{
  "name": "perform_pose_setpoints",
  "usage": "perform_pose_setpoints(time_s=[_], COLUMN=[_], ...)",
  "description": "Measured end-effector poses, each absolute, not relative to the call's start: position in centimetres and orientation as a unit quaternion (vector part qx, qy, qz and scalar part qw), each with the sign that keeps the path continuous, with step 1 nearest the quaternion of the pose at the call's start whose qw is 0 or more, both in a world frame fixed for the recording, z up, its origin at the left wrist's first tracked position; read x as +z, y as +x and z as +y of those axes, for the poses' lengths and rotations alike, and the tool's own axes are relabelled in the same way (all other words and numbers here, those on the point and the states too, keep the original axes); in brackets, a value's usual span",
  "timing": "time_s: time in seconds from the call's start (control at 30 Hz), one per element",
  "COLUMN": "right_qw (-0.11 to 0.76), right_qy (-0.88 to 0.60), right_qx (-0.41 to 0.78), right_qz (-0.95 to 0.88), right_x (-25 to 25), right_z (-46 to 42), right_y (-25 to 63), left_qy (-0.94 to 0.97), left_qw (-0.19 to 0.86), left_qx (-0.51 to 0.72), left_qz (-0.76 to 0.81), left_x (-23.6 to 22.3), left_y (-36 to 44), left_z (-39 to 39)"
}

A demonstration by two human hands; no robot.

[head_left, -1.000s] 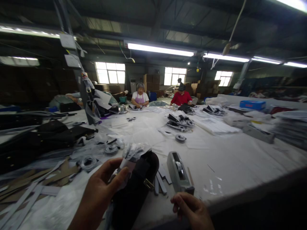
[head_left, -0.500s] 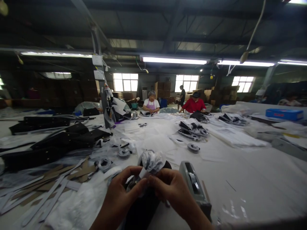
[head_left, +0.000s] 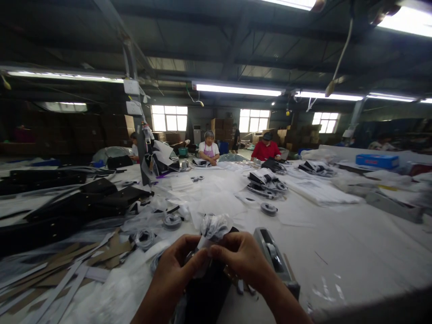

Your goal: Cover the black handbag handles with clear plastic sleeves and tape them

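Observation:
My left hand (head_left: 178, 272) and my right hand (head_left: 249, 261) meet in the middle, thumbs close together. Both have closed fingers on a crumpled bundle wrapped in thin whitish plastic (head_left: 216, 226). A small white strip shows at the left fingertips, below the bundle's top. Under the hands stands a black item (head_left: 205, 297), partly hidden, its kind unclear. Just right of my right hand is a grey tape dispenser (head_left: 275, 254). Small metallic-looking pieces (head_left: 241, 285) show below my right palm.
Black bags or cases (head_left: 84, 202) lie piled at left, above cardboard strips (head_left: 64, 265). Coiled grey straps (head_left: 172, 220) and plastic sheets cover the middle. A post (head_left: 143, 148) rises from the table. Two people work across it. A blue box (head_left: 377, 160) stands at right.
The view has shifted slightly, so the background sits further left. Both hands keep their hold on the wrapped bundle, and more small pieces show below my right hand.

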State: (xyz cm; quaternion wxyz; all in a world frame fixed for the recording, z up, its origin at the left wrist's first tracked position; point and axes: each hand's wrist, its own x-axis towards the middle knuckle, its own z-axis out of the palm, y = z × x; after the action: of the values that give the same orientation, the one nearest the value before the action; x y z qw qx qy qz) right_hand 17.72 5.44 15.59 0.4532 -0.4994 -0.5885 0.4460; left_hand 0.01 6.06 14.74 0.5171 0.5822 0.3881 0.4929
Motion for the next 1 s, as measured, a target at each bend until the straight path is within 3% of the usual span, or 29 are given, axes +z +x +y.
perform_pose_setpoints(time_s=[0.33,0.63,1.0], right_qw=[0.408,0.369,0.375], right_qy=[-0.435,-0.384,-0.27], right_qx=[0.623,0.813,0.881], right_qz=[-0.506,-0.236,-0.107], right_x=[14.6,15.2,15.3], right_z=[4.4,4.3,5.4], right_y=[18.8,19.1,21.1], left_qy=[0.674,0.735,0.706], left_qw=[0.374,0.309,0.355], left_qx=[0.46,0.431,0.425], left_qz=[0.441,0.422,0.441], left_x=[14.7,14.4,14.9], left_y=[-1.1,-2.2,-0.8], left_z=[6.3,6.7,6.5])
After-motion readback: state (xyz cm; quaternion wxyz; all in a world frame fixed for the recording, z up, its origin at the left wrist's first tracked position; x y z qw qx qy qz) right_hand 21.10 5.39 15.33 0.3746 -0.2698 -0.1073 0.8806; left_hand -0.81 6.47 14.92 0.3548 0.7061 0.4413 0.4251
